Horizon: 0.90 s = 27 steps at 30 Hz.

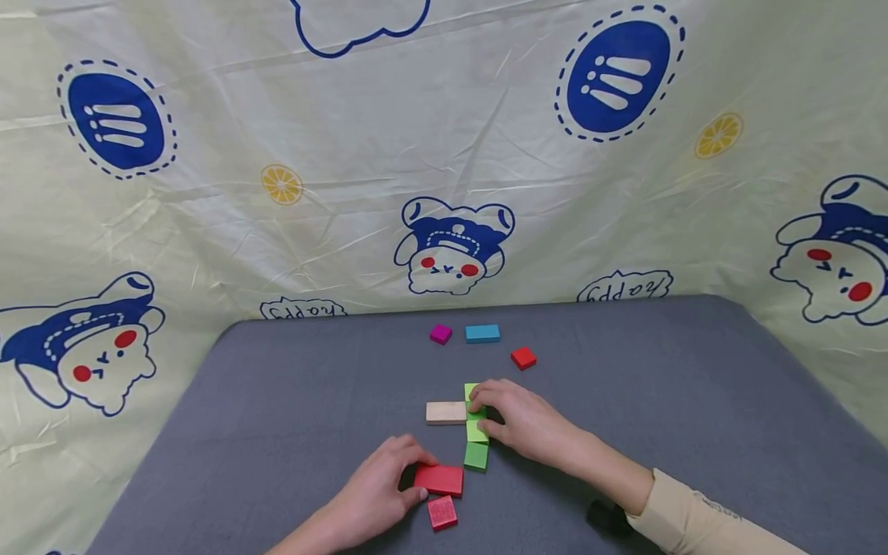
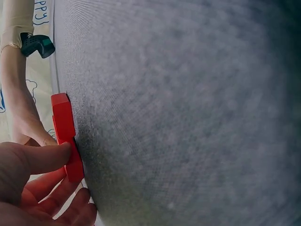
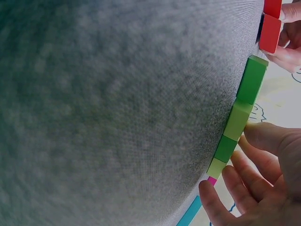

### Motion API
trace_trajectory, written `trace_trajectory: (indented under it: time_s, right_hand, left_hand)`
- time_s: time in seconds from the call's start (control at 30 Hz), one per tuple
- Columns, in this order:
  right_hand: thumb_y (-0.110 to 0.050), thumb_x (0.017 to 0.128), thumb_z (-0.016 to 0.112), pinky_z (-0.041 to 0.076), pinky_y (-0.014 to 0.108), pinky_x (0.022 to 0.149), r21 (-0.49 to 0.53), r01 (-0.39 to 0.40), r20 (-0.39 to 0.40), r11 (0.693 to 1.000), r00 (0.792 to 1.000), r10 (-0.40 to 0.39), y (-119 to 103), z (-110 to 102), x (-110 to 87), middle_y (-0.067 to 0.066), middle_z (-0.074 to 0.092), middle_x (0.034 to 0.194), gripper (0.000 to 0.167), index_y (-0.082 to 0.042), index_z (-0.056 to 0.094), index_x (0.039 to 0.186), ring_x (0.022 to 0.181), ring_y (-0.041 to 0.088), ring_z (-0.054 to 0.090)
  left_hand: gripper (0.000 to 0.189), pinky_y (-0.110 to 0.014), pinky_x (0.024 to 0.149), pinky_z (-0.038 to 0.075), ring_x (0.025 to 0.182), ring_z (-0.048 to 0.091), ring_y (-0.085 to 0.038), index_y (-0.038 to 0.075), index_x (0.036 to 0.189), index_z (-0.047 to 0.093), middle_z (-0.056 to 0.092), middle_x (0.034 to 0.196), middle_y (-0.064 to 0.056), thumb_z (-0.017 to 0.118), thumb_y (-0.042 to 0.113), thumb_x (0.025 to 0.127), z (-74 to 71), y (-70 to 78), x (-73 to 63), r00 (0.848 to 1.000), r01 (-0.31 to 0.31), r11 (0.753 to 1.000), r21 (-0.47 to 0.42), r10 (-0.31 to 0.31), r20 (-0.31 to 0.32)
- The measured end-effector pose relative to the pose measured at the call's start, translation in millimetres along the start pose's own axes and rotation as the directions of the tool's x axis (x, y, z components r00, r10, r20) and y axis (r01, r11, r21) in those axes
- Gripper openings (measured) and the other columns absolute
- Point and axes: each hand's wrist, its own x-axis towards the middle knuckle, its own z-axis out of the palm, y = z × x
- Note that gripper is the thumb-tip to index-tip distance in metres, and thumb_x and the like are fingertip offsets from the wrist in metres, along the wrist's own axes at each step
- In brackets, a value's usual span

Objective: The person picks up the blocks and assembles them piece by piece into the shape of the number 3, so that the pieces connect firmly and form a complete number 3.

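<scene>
My left hand (image 1: 380,486) holds a long red block (image 1: 444,481), thumb at its near left corner and fingers at the far edge. A smaller red block (image 1: 442,513) lies just in front of it. Farther up, my right hand (image 1: 530,420) pinches at a row of green blocks, its fingertips on the middle dark green block (image 3: 226,149) and its thumb by the near light green block (image 3: 238,120). Another light green block (image 1: 470,391) tops the row and a dark green block (image 1: 475,456) ends it. The fingers partly cover the row. A pale wooden block (image 1: 445,414) extends left from it.
Toward the back of the grey table (image 1: 312,385) lie a magenta block (image 1: 440,334), a blue block (image 1: 482,334) and a red block (image 1: 523,358). A patterned curtain (image 1: 347,231) hangs behind. A dark device (image 1: 609,518) is by the right forearm.
</scene>
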Motion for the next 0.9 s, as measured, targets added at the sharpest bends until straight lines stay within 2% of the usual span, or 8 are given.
trace_trajectory:
  time_s: [0.27, 0.5, 0.9]
  right_hand:
    - [-0.016, 0.088, 0.075, 0.046, 0.045, 0.096, -0.005, 0.016, -0.009, 1.000, 1.000, -0.016, 0.2, 1.0, -0.2, -0.001, 0.060, 0.124, 0.022, -0.016, 0.072, 0.109, 0.120, 0.020, 0.052]
    - [-0.017, 0.088, 0.075, 0.045, 0.044, 0.097, -0.008, 0.007, -0.001, 1.000, 1.000, -0.007, 0.2, 1.1, 0.9, -0.002, 0.060, 0.124, 0.022, -0.017, 0.072, 0.110, 0.119, 0.019, 0.052]
    - [-0.017, 0.087, 0.076, 0.046, 0.044, 0.096, -0.013, -0.002, 0.002, 1.000, 1.000, 0.002, -0.3, 0.1, 0.6, -0.002, 0.060, 0.123, 0.023, -0.017, 0.072, 0.110, 0.118, 0.019, 0.052]
  left_hand:
    - [0.024, -0.029, 0.082, 0.047, 0.093, 0.048, -0.005, 0.021, 0.107, 0.071, 0.055, 0.096, 0.019, 0.077, 0.016, 0.085, 2.7, -1.2, 1.0, 1.000, -0.021, 0.999, 0.026, 0.021, -0.009]
    - [0.024, -0.028, 0.081, 0.047, 0.092, 0.048, -0.005, 0.020, 0.107, 0.071, 0.056, 0.097, 0.018, 0.077, 0.015, 0.085, 4.6, -1.2, -0.1, 0.997, -0.055, 0.998, 0.038, 0.057, -0.045]
    - [0.029, -0.031, 0.086, 0.047, 0.097, 0.050, -0.007, 0.020, 0.111, 0.070, 0.057, 0.102, 0.018, 0.078, 0.018, 0.084, 4.5, -1.7, 0.0, 0.997, -0.053, 0.998, 0.020, 0.054, -0.057]
